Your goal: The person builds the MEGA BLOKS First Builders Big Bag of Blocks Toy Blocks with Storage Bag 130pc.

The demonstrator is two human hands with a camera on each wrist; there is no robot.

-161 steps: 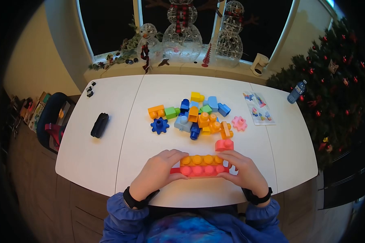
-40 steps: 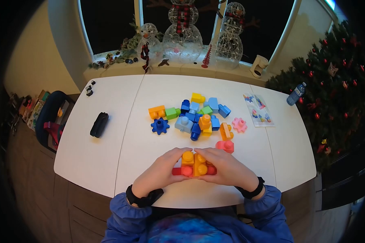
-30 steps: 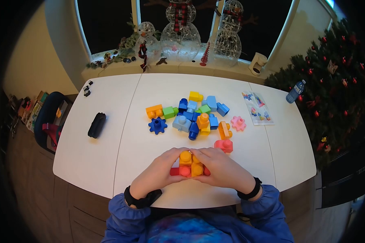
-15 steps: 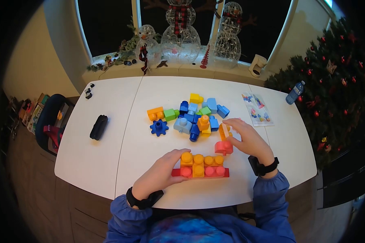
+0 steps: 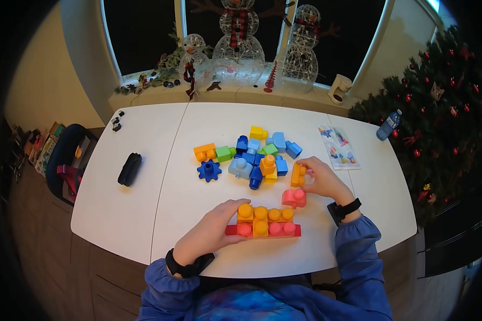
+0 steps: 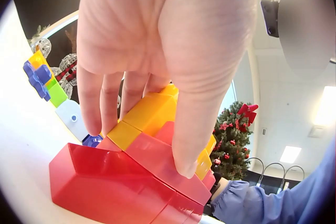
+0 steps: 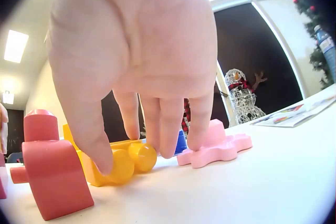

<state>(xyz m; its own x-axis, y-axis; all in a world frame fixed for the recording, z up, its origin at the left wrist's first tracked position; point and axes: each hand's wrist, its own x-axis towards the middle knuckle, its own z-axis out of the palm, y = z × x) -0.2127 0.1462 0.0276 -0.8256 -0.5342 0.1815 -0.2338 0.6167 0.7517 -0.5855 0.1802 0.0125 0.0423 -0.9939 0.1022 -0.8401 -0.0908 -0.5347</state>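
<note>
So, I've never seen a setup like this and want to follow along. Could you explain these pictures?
There is no machine here, just a person's left hand and right hand, both bare. The whole-table picture comes from a head-worn camera; the others come from a camera on each wrist. On the white table lie loose toy blocks, a blue gear-shaped piece, a black case and a picture sheet. The left hand holds a joined block build with a red base. The right hand's thumb and fingers are at an orange block; I cannot tell whether they grip it.
</note>
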